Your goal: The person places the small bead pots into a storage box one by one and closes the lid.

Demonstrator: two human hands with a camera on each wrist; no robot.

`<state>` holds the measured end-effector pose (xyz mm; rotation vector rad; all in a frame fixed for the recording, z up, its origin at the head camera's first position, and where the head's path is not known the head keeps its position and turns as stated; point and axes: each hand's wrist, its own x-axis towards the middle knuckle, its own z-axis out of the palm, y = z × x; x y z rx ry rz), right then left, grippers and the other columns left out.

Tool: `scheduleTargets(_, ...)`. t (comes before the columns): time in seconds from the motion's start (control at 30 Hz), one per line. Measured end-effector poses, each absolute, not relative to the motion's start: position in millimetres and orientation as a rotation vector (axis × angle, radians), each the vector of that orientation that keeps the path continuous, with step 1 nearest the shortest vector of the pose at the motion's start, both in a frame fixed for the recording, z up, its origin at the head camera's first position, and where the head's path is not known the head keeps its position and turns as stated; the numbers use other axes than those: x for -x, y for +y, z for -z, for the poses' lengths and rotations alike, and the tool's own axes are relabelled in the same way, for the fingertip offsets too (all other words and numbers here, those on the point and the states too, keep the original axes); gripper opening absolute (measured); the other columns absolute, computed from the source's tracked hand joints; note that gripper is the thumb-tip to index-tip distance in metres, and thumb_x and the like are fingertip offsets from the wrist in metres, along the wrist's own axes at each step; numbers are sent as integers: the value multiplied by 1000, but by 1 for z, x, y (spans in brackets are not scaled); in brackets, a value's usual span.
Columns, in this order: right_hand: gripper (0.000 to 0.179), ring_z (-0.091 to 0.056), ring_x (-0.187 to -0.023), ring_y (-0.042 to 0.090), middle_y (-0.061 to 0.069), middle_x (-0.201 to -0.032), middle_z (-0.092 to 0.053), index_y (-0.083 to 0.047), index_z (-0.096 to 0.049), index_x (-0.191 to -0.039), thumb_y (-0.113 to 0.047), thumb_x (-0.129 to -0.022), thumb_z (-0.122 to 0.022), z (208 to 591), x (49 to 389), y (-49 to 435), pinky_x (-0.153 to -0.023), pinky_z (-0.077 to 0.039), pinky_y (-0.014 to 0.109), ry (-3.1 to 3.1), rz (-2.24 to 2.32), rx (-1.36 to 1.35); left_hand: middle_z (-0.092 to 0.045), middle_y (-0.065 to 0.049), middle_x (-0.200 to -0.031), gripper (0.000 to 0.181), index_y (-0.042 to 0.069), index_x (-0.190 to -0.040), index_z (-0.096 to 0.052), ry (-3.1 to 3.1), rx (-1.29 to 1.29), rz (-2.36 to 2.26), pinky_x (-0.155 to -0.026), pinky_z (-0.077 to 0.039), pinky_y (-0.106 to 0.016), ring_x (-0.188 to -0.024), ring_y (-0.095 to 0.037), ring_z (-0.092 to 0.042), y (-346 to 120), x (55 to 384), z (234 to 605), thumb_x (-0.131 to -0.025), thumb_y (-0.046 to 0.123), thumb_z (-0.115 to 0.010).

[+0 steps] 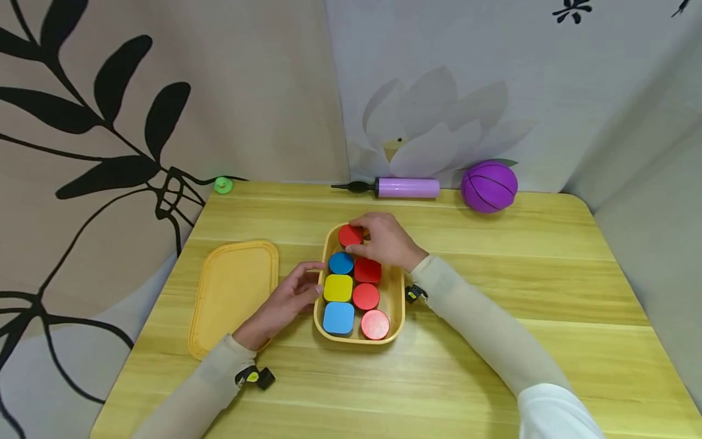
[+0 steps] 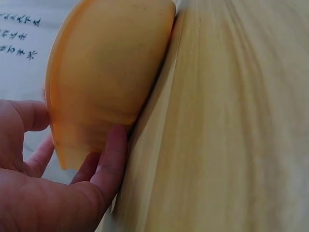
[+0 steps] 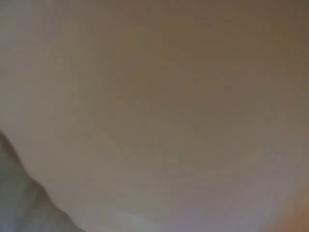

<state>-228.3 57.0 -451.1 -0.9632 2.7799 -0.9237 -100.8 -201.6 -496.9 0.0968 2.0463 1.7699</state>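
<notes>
A yellow box [image 1: 396,299] holds several coloured blocks in two columns. My right hand [image 1: 386,241] reaches over its far end, thumb and finger pinching a round red block [image 1: 350,235]. Along the left column are a round blue block [image 1: 341,263], a yellow square block [image 1: 338,288] and a blue square block [image 1: 338,317]. Beside them lie a red square block [image 1: 367,270] and two round red ones, the nearest paler. My left hand [image 1: 287,299] touches the box's left side with loosely extended fingers; its fingertips meet the outer wall [image 2: 111,63] in the left wrist view.
Left of the box lies a yellow lid [image 1: 236,286], partly behind my left arm. Along the table's back edge are a small green duck-like toy [image 1: 223,185], a purple hand pump [image 1: 408,188] and a purple ball [image 1: 489,186]. The right wrist view is blurred and blocked.
</notes>
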Motion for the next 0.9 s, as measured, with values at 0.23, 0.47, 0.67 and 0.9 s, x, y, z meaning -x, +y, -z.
scheduleTargets(0.23,58,-64,-103,22,6,-119,-70,-8,-72,-133,-39,-87,-88,460,224,57,-93,-56,38,2854,878,936,-50,-15,-151,46,33,-153,-44,2054,-100,-1767,-97,-59,-42,-129,-32,-56,-202,102,499,-110,31,-60)
scheduleTargets(0.47,56,-62,-100,20,4,-115,-69,-9,-71,-131,-41,-88,-88,465,224,57,-90,-57,35,2839,801,883,-52,-14,-150,46,33,-153,-45,2059,-94,-1754,-97,-59,-41,-129,-31,-57,-203,102,497,-110,32,-60)
scheduleTargets(0.67,48,-64,-94,19,4,-108,-74,-8,-73,-126,-37,-90,-86,466,226,56,-86,-58,34,2799,827,886,-51,-15,-150,46,32,-153,-44,2056,-111,-1748,-98,-58,-41,-129,-32,-56,-202,102,496,-110,32,-60)
scheduleTargets(0.9,41,-64,-86,17,5,-100,-75,-6,-74,-122,-32,-92,-85,466,226,56,-77,-57,29,2804,840,907,-51,-15,-150,47,31,-153,-45,2054,-103,-1752,-97,-59,-41,-129,-32,-55,-203,102,495,-109,32,-61)
